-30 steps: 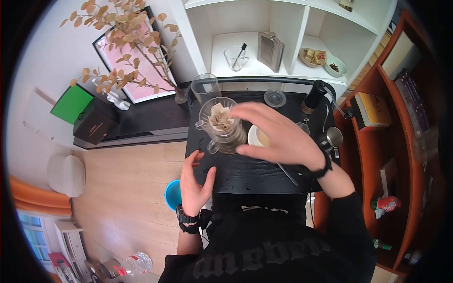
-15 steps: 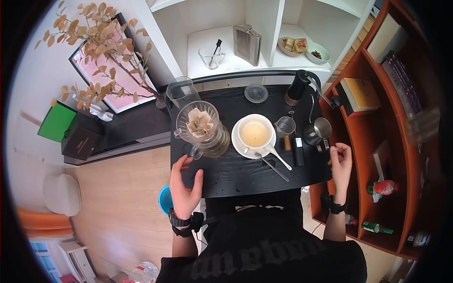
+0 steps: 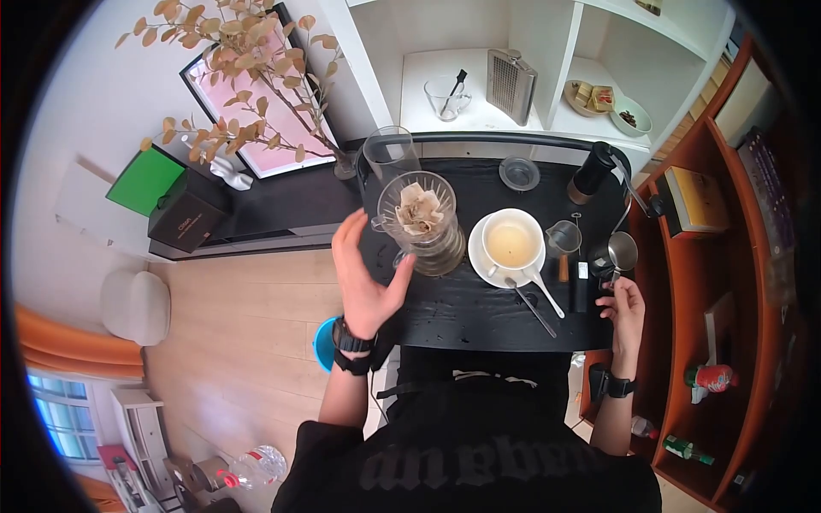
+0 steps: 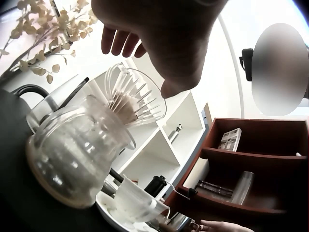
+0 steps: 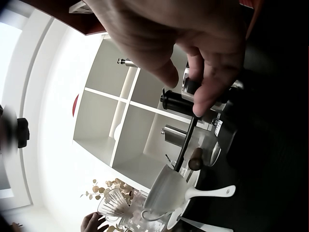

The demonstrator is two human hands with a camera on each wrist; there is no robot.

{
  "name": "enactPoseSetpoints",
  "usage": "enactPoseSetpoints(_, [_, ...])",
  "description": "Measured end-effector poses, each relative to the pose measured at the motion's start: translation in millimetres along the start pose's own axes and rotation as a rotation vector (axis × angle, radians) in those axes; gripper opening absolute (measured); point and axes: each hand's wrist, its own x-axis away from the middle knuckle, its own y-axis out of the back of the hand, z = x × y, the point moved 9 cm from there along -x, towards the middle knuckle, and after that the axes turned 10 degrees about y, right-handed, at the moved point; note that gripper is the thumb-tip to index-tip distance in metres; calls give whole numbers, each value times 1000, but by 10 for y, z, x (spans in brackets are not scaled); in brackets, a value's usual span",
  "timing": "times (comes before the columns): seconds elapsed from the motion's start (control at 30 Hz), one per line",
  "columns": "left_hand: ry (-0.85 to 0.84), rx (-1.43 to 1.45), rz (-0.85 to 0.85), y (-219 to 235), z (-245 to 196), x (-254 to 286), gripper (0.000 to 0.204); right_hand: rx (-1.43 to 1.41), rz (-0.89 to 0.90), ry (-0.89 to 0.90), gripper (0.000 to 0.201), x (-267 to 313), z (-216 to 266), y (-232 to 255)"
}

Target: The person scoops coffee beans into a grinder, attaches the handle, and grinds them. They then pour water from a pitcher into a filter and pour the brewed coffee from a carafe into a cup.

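Left hand: my left hand [image 3: 363, 274] is spread wide, empty, left of centre, just beside the carafe [image 3: 432, 244].
Right hand: my right hand [image 3: 627, 309], fingers loosely curled, empty, by the steel jug [image 3: 618, 250].
Done: used filter [image 3: 419, 209] sits in the dripper [image 3: 416, 208]; cup [image 3: 511, 242] looks filled.
Left: carafe not yet gripped.
Around: spoon [image 3: 539, 286], grinder [image 3: 593, 173] at upper right; nothing blocks the carafe.

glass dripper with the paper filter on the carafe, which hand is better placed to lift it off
Left, most likely. The left hand is raised, open, right beside the clear glass dripper with its brown paper filter. The right hand is at the table's far right edge by the steel pitcher.
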Motion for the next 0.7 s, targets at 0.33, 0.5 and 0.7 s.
enactPoseSetpoints(0.33, [-131, -76, 315, -460, -101, -543, 95, -51, -67, 27, 15, 57, -125, 275])
enactPoseSetpoints(0.5, [-43, 24, 377, -555, -73, -574, 93, -15, -162, 93, 17, 182, -3, 580])
enactPoseSetpoints(0.7, [-35, 22, 378, -547, -86, -590, 86, -55, -236, 187, 20, 385, 149, 803])
